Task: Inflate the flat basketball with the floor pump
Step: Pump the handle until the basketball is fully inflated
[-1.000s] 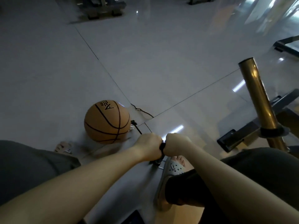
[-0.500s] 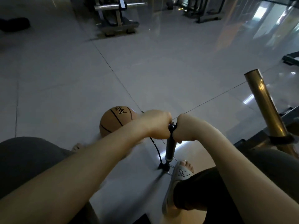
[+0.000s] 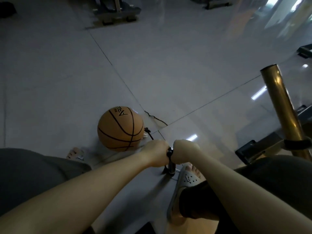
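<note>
- both hands are back down low in the lower middle of the frame: half a second ago the pump handle was raised with most of the barrel showing, now only a short stub of barrel shows under the fists, so a downstroke has just been pushed through
- left hand (image 3: 156, 153) has its fingers clamped on the left end of the pump handle (image 3: 169, 153); right hand (image 3: 184, 153) is clamped on the right end, knuckles up, the two fists almost touching
- floor pump (image 3: 171, 168) stands upright on the floor just beside the grey sandal (image 3: 186, 180), at about the same spot as before
- basketball (image 3: 120, 128) sits on the floor left of centre, just above the left fist; it looks round rather than sagging, so judged well on the way to full
- black hose (image 3: 149, 134) runs from the ball's right side down toward the pump; the needle joint is too small to check
- a second foot (image 3: 75, 153) shows lower left of the ball
- gold tube (image 3: 283, 112) leans at the right edge, well apart from the pump
- meaning: one more stroke of air has gone in, pumping cycle ongoing; next move is likely another lift of the handle
</note>
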{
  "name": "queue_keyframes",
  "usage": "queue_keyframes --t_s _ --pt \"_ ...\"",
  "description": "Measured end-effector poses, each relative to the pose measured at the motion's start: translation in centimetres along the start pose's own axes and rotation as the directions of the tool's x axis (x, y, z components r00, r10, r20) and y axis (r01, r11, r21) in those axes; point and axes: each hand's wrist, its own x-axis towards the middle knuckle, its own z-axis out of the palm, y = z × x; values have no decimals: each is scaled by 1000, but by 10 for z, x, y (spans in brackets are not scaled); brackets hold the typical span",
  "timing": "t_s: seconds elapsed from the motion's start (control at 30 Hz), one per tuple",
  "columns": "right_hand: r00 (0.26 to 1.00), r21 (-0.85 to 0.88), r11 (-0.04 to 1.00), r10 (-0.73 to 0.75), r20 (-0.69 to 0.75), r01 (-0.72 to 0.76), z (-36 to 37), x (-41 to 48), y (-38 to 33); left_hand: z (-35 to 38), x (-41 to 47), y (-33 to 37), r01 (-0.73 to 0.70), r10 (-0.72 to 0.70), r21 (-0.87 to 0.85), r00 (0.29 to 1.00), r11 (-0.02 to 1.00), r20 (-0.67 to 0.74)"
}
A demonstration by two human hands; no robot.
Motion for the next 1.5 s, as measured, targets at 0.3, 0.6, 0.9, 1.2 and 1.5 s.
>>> queue_keyframes --t_s 0.3,0.6,0.9,1.2,1.5 --pt "931 83 993 -54 -362 89 -101 -92 -5 -136 -58 29 -62 66 43 992 997 -112" --pt "995 129 992 23 -100 -10 -49 -22 -3 -64 -10 5 -41 39 -66 999 997 -32" --pt "997 146 988 63 -39 -56 -2 15 10 -8 17 -3 6 -6 -39 1000 999 6" --pt "992 123 992 -21 -128 37 -41 -46 9 -58 -26 20 -36 37 -29 999 999 38" --pt "998 234 972 14 -58 -1 -113 -84 8 -135 -39 40 -91 91 -9 995 996 -42"
